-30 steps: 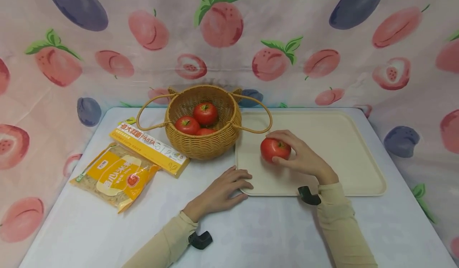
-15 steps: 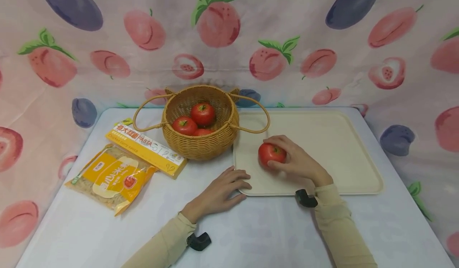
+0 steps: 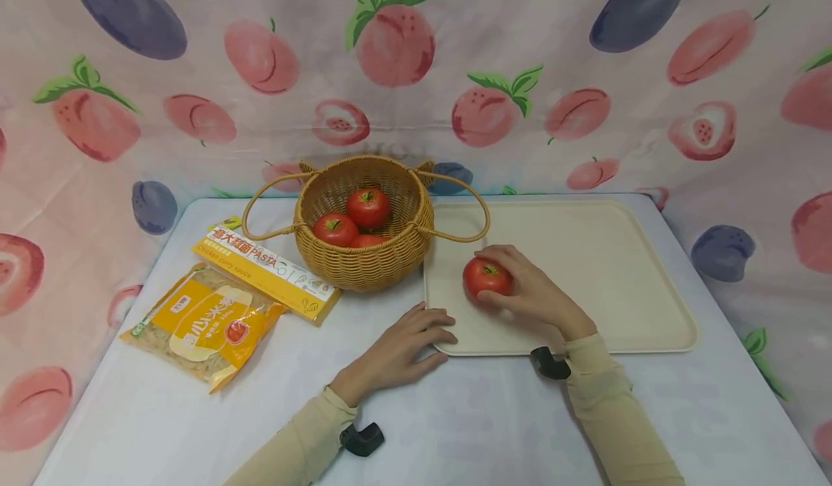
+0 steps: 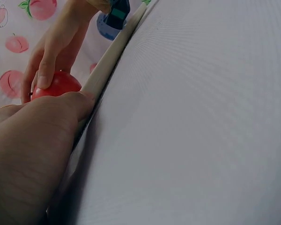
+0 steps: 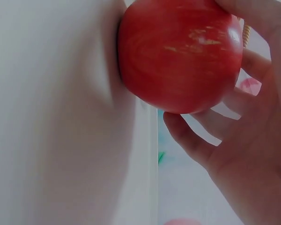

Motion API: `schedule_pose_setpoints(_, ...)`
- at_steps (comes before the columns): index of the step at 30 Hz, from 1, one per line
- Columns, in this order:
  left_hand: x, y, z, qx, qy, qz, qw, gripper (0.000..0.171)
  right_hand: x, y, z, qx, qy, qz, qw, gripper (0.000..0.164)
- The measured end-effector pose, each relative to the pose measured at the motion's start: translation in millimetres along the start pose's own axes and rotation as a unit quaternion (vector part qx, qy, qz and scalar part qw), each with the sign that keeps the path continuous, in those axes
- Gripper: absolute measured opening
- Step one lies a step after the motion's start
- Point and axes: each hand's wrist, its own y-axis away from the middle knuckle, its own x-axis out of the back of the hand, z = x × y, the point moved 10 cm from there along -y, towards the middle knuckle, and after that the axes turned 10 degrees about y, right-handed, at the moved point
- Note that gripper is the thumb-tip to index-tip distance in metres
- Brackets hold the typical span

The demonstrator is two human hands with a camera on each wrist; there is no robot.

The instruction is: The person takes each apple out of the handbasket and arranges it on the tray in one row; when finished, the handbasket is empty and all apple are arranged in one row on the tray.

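A red apple (image 3: 487, 281) sits on the left part of the cream tray (image 3: 598, 269). My right hand (image 3: 533, 291) grips it, thumb on the near side and fingers around the far side. In the right wrist view the apple (image 5: 180, 56) stands against the tray surface or very close to it. My left hand (image 3: 399, 349) rests at the tray's near left corner, its fingertips touching the rim and nothing held. The left wrist view has its thumb by the tray edge (image 4: 114, 56), partly covering the apple (image 4: 61, 84).
A wicker basket (image 3: 364, 266) with two looped handles holds several red apples (image 3: 368, 209) left of the tray, one handle reaching over it. A yellow pasta box (image 3: 266, 269) and an orange-and-clear food bag (image 3: 204, 323) lie further left. Behind hangs a fruit-print cloth (image 3: 416, 132).
My right hand has shifted the gripped apple slightly left and a little nearer to me on the tray. The left hand stays at the corner.
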Motion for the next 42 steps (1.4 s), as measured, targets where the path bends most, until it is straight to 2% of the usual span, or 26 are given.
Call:
schedule_pose_setpoints(10, 1.4, 0.7, -0.4, -0.001, 0.003, 0.004, 1.0, 0.023, -1.7, -1.7, -0.6, -0.005, 0.002, -0.003, 1.0, 0.064)
schedule_pose_setpoints(20, -1.8, 1.1, -0.4, 0.007, -0.002, -0.004, 1.0, 0.024, 0.7, -0.7, -3.1, 0.016, 0.008, 0.017, 1.0, 0.062)
schedule_pose_setpoints(27, -0.9, 1.1, -0.9, 0.003, -0.005, 0.001, 1.0, 0.023, 17.2, -5.3, -11.0, 0.036, 0.012, 0.079, 0.996, 0.045)
schedule_pose_setpoints(37, 0.3, 0.3, 1.5, -0.002, -0.005, 0.004, 1.0, 0.023, 40.6, -9.2, -35.5, 0.095, -0.003, 0.175, 0.98, 0.031)
schedule_pose_setpoints(42, -0.1, 0.5, 0.9, 0.0, -0.003, 0.002, 1.0, 0.024, 45.6, -10.1, -46.1, 0.111, -0.013, 0.195, 0.974, 0.027)
